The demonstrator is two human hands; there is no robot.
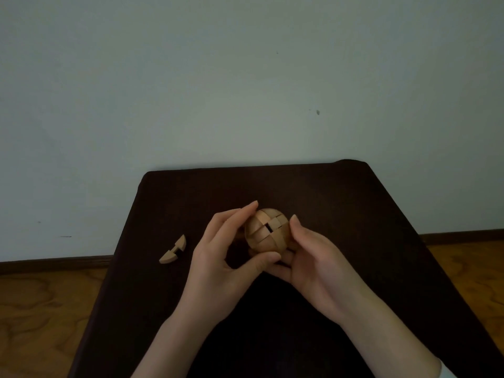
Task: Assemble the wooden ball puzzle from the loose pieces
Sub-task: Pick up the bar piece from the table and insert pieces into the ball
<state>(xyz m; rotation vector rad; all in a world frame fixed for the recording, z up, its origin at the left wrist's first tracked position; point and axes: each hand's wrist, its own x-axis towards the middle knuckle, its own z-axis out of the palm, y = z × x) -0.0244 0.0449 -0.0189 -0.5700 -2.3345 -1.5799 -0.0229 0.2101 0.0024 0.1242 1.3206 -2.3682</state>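
Likely home, wood floor, baseboard

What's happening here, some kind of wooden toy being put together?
Yes. A person is building a wooden ball puzzle over a dark table. The left hand and right hand both grip the nearly whole ball, which shows a small dark gap in the middle. One loose curved piece lies on the table to the left, not yet fitted.
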